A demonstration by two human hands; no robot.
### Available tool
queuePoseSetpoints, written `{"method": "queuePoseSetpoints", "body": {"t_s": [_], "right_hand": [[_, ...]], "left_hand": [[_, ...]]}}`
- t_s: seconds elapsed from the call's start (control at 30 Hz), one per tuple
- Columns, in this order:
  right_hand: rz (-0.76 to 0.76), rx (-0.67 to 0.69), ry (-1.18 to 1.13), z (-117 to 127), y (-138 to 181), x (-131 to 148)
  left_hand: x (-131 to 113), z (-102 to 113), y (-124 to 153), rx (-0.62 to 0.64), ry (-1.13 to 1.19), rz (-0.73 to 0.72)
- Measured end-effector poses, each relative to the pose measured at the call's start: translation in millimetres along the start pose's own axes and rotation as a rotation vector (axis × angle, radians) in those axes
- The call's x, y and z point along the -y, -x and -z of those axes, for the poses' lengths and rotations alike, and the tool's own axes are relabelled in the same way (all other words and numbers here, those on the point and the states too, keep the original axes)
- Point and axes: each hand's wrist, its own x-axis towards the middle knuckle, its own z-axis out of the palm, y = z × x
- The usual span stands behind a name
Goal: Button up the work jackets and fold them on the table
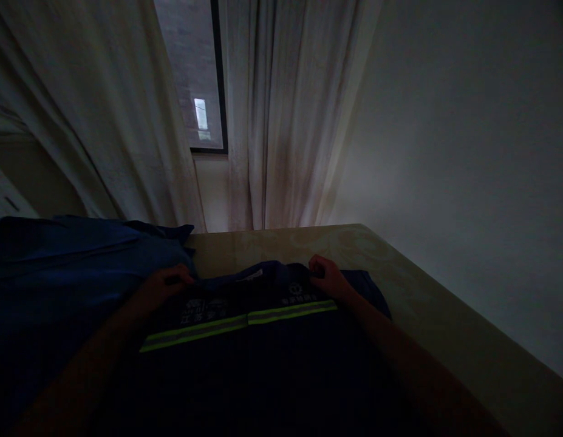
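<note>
A dark navy work jacket point(263, 358) lies spread out with its collar at the far end. A yellow-green reflective stripe crosses its chest, with pale printed characters above. A whitish label shows inside the collar. My left hand point(174, 277) pinches the jacket at its left shoulder, fingers curled. At the right shoulder, my right hand point(325, 276) is closed on the cloth beside the collar, thumb and fingers together. Beyond my right wrist a dark sleeve part sticks out. The lower jacket fades into deep shadow.
Blue cloth point(81, 261) lies heaped on the left, close to my left arm. The yellowish patterned bed or table surface point(427, 315) extends to the right, along a pale wall point(467, 152). Behind its far edge hang long curtains point(299, 121) and a narrow window point(192, 73). The light is dim.
</note>
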Motion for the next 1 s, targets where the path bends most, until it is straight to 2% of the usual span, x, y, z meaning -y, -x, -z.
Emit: {"method": "queuePoseSetpoints", "body": {"t_s": [0.23, 0.33, 0.4, 0.5, 0.57, 0.63, 0.77, 0.87, 1.0], "right_hand": [[-0.018, -0.03, -0.005, 4.2, 0.8, 5.2], [-0.036, -0.08, 0.062, 3.5, 0.2, 3.8], [-0.002, -0.075, 0.126, 2.1, -0.4, 3.4], [0.058, -0.064, 0.169, 0.8, -1.2, 3.5], [0.068, -0.084, 0.198, 1.3, -1.0, 3.7], [0.06, -0.115, 0.245, 2.7, 0.0, 4.3], [0.026, -0.163, 0.308, 4.9, 4.0, 6.7], [0.019, -0.174, 0.353, 3.4, 5.6, 8.3], [0.006, -0.147, 0.45, 3.6, 2.3, 10.9]], "left_hand": [[-10.0, 0.7, 1.8, 0.051, -0.033, 0.013], [-18.1, -2.1, 2.0, 0.123, -0.111, 0.038], [-24.4, -6.5, 1.9, 0.142, -0.274, 0.032], [-41.0, -18.1, 3.3, 0.068, -0.664, -0.059], [-57.6, -30.9, 6.1, 0.004, -0.828, -0.173], [-75.0, -49.0, 11.2, 0.02, -0.84, -0.315], [-95.8, -96.0, 29.7, 0.268, -0.754, -0.547], [-96.1, -126.6, 46.2, 0.429, -0.752, -0.563], [-90.2, -145.9, 58.8, 0.435, -0.772, -0.519]]}}
